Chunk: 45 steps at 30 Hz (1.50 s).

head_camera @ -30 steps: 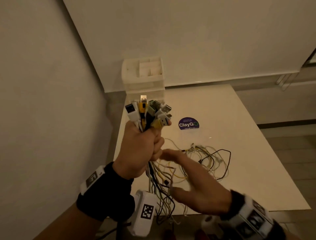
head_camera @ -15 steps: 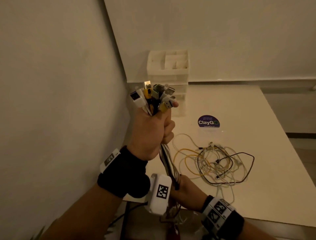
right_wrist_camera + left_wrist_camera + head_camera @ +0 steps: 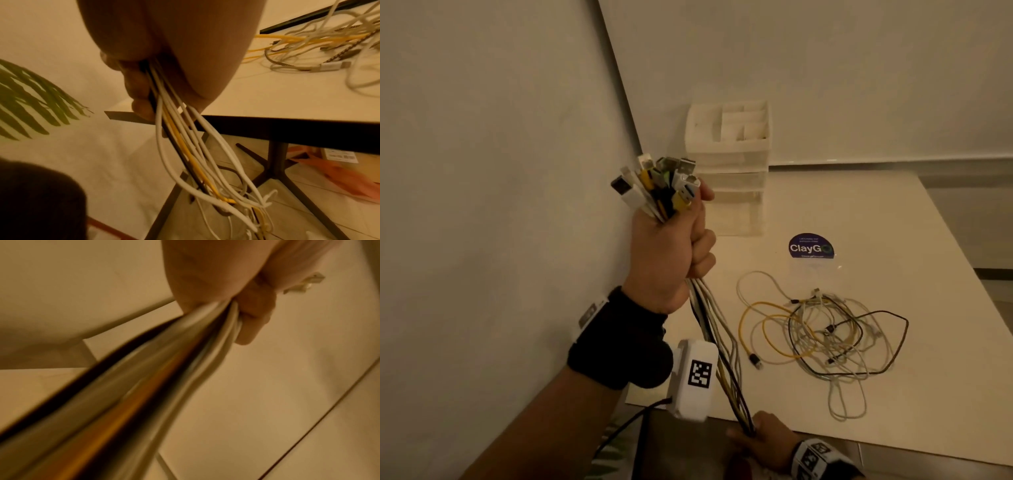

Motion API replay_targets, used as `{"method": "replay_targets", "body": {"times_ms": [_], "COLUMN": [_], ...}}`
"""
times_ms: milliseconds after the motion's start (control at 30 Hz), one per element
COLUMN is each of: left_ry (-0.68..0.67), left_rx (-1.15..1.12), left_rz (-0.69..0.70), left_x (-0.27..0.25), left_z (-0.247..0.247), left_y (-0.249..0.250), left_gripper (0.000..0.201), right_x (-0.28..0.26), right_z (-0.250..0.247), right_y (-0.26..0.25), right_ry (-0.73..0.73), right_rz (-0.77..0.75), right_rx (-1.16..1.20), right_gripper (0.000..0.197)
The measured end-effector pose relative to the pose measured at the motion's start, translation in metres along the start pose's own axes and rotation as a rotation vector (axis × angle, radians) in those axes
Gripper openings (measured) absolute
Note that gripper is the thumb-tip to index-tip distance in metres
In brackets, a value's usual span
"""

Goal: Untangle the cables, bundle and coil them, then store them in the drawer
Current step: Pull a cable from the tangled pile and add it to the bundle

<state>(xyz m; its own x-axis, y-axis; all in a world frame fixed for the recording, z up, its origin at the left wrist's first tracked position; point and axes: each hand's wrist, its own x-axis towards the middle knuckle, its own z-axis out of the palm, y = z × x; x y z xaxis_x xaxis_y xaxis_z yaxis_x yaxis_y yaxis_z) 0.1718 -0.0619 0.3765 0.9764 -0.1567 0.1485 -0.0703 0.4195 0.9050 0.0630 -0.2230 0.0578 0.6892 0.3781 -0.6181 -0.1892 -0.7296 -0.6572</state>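
My left hand (image 3: 671, 253) is raised above the table's left corner and grips a bundle of cables (image 3: 717, 339) just below their USB plugs (image 3: 657, 186), which fan out above the fist. The white, yellow and black strands run down taut to my right hand (image 3: 755, 437), which grips them below the table's near edge. In the right wrist view the bundle of cables (image 3: 185, 146) hangs on from the right hand (image 3: 148, 78) toward the floor. A loose tangle of cables (image 3: 825, 335) lies on the white table (image 3: 876, 212). The drawer unit (image 3: 729, 171) stands at the back corner.
A round dark ClayGo sticker (image 3: 811, 246) sits on the table between the drawer unit and the tangle. Walls close in on the left and behind. Below the table are its dark legs (image 3: 275, 164), a plant leaf (image 3: 35, 100) and an orange bag (image 3: 329, 172).
My right hand slid down the bundle from near the left fist to below the table edge, pulling the strands straight. The left hand kept its grip and the view swung left.
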Motion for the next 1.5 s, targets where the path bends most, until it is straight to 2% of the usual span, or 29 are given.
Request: {"method": "replay_targets", "body": {"times_ms": [67, 133, 300, 367, 500, 633, 767, 833, 900, 1000, 1133, 1233, 1300, 1500], "left_ry": [0.036, 0.02, -0.007, -0.029, -0.048, 0.004, 0.065, 0.084, 0.084, 0.073, 0.065, 0.037, 0.011, -0.149], "left_rx": [-0.003, 0.005, 0.036, 0.041, 0.048, 0.045, 0.084, 0.101, 0.12, 0.173, 0.276, 0.373, 0.403, 0.396], "left_rz": [-0.03, -0.054, -0.098, -0.111, -0.143, -0.168, -0.188, -0.203, -0.218, -0.26, -0.303, -0.33, -0.334, -0.322], "left_x": [-0.002, -0.004, -0.008, -0.01, -0.014, -0.016, -0.018, -0.019, -0.018, -0.011, 0.008, 0.024, 0.031, 0.038], "left_z": [-0.006, -0.01, -0.019, -0.02, -0.018, -0.02, -0.025, -0.028, -0.029, -0.027, -0.015, 0.003, 0.019, 0.054], "left_y": [-0.006, -0.008, -0.013, -0.015, -0.02, -0.026, -0.032, -0.035, -0.038, -0.046, -0.061, -0.074, -0.081, -0.092], "left_gripper": [0.018, 0.017, 0.018, 0.018, 0.03, 0.033, 0.033, 0.032, 0.031, 0.027, 0.027, 0.027, 0.019, 0.018], "right_x": [-0.009, -0.022, -0.034, -0.022, 0.021, 0.052, 0.058, 0.051, 0.036, 0.004, -0.056, -0.099, -0.116, -0.135], "right_z": [-0.009, -0.024, -0.074, -0.092, -0.097, -0.076, -0.062, -0.066, -0.078, -0.112, -0.181, -0.225, -0.245, -0.272], "right_y": [-0.002, -0.014, -0.017, -0.02, -0.033, -0.038, -0.033, -0.032, -0.036, -0.05, -0.086, -0.116, -0.131, -0.15], "right_ry": [-0.036, -0.034, -0.107, -0.033, 0.251, 0.322, 0.386, 0.375, 0.398, 0.519, 0.636, 0.706, 0.782, 0.937], "right_rz": [-0.023, -0.028, 0.004, 0.038, 0.067, 0.184, 0.164, 0.164, 0.153, 0.061, -0.154, -0.332, -0.412, -0.52], "right_rx": [-0.047, -0.063, -0.161, -0.211, -0.391, -0.426, -0.472, -0.411, -0.247, 0.036, 0.246, 0.289, 0.266, 0.265], "right_gripper": [0.076, 0.055, 0.048, 0.053, 0.035, 0.033, 0.028, 0.023, 0.017, 0.01, 0.007, 0.02, 0.026, 0.026]}}
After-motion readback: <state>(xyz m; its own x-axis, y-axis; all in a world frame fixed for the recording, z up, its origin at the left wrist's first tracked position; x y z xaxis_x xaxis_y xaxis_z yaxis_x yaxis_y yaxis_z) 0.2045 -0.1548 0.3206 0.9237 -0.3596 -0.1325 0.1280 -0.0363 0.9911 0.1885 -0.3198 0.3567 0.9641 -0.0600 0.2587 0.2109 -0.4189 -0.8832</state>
